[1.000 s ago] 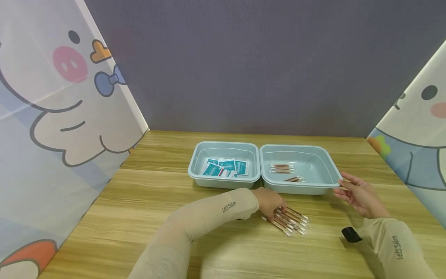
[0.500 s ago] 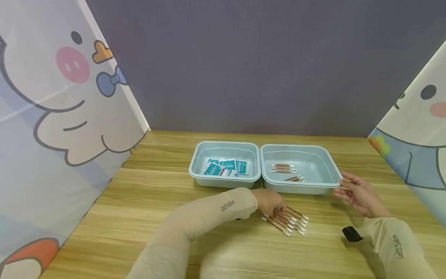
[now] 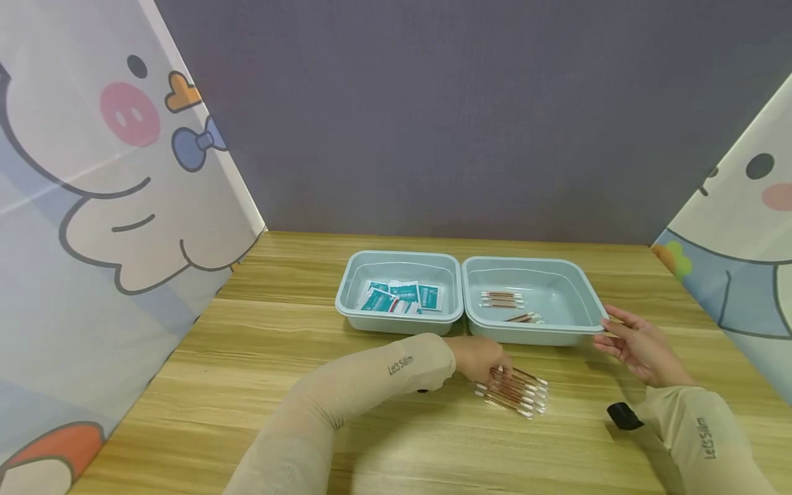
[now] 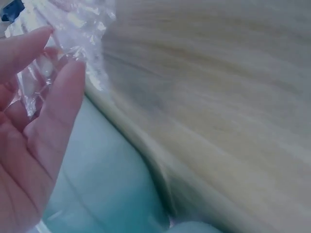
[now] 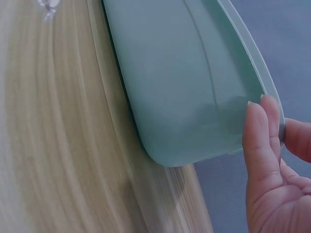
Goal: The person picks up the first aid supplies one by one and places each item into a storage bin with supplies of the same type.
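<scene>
My left hand (image 3: 479,357) grips the upper left end of a pile of cotton swabs (image 3: 516,393) with brown shafts and white tips, in clear wrappers. In the left wrist view, crinkled clear wrapping (image 4: 92,43) shows by the thumb and fingers; the fingertips' hold is partly hidden. My right hand (image 3: 640,347) pinches the front right corner of the light blue-green plastic tray (image 3: 538,335) on the right. Its thumb and fingers lie on either side of the rim (image 5: 262,73) in the right wrist view. Inside that tray lie several wrapped swabs (image 3: 502,300), in two small groups.
A second light blue-green tray (image 3: 396,323) stands against the first one's left side, holding several teal-and-white packets (image 3: 402,297). Both trays sit on a wooden table (image 3: 260,344) with a dark grey partition (image 3: 421,124) behind. Cartoon-printed panels (image 3: 124,192) flank the table.
The swabs at the pile's lower left have shifted a little right, bringing the pile closer together. My left hand has moved slightly with them. My right hand and both trays stay put.
</scene>
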The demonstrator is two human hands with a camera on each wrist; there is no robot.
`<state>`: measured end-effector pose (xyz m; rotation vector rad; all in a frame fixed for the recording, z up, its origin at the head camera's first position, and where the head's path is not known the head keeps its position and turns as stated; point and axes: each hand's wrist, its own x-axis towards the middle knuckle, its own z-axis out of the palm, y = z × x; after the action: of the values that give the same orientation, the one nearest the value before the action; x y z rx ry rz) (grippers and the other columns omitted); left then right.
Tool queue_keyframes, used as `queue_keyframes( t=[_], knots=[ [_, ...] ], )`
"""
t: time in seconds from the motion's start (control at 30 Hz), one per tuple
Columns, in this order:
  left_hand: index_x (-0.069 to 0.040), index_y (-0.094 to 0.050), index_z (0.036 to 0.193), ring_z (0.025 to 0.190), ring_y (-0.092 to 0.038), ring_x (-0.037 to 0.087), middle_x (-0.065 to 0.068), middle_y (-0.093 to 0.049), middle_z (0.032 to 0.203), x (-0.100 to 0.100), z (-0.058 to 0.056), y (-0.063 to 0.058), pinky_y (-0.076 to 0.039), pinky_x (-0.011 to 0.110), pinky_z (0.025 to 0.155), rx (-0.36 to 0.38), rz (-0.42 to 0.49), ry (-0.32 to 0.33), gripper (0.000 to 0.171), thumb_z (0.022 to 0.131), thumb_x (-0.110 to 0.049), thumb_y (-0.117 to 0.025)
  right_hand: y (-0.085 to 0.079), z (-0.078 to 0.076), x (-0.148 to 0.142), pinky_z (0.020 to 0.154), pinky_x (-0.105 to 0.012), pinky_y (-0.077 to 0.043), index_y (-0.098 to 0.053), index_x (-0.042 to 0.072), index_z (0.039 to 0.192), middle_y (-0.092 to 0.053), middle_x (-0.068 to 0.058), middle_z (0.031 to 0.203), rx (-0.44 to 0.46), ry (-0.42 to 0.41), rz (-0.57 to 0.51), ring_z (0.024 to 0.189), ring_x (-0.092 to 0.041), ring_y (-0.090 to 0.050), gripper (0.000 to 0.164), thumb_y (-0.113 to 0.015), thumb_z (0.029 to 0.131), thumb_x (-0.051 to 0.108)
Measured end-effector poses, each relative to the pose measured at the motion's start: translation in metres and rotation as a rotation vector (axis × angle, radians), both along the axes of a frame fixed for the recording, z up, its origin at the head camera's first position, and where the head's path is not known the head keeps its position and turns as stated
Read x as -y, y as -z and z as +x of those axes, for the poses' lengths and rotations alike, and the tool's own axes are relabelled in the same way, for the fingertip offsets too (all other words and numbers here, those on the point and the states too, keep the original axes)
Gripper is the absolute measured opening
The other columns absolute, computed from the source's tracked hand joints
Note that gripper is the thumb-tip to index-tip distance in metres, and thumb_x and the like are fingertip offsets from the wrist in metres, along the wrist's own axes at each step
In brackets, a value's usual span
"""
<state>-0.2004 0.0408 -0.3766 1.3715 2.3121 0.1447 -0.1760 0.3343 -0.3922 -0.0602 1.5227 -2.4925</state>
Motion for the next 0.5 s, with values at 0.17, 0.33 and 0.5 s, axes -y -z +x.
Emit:
queue_keyframes(
  t=[0.17, 0.33, 0.5],
  knots=[
    [-0.013, -0.067, 0.11, 0.077, -0.049, 0.005, -0.006, -0.059, 0.087, 0.002, 0.001, -0.012, -0.041, 0.012, 0.064, 0.045, 0.063, -0.036, 0.023, 0.09, -0.003, -0.065, 0.0, 0.001, 0.001, 0.069, -0.029, -0.059, -0.07, 0.022, 0.102, -0.063, -0.008, 0.09, -0.011, 0.003, -0.01, 0.073, -0.022, -0.069, 0.035, -0.046, 0.099, -0.003],
    [-0.013, -0.066, 0.112, 0.078, -0.052, 0.005, -0.003, -0.061, 0.089, 0.002, -0.001, -0.026, -0.042, 0.012, 0.067, 0.059, 0.109, -0.057, 0.021, 0.092, -0.007, -0.065, 0.001, 0.001, 0.001, 0.069, -0.029, -0.059, -0.07, 0.022, 0.102, -0.063, -0.009, 0.089, -0.015, -0.004, -0.022, 0.073, -0.022, -0.07, 0.034, -0.047, 0.098, -0.003],
    [-0.013, -0.067, 0.113, 0.082, -0.054, 0.002, -0.004, -0.065, 0.095, 0.003, -0.003, -0.034, -0.042, 0.009, 0.071, 0.049, 0.176, -0.088, 0.022, 0.091, -0.008, -0.065, 0.001, 0.001, 0.0, 0.07, -0.029, -0.059, -0.07, 0.022, 0.103, -0.064, -0.009, 0.09, -0.021, -0.017, -0.032, 0.073, -0.022, -0.07, 0.034, -0.046, 0.098, -0.003]
  ],
)
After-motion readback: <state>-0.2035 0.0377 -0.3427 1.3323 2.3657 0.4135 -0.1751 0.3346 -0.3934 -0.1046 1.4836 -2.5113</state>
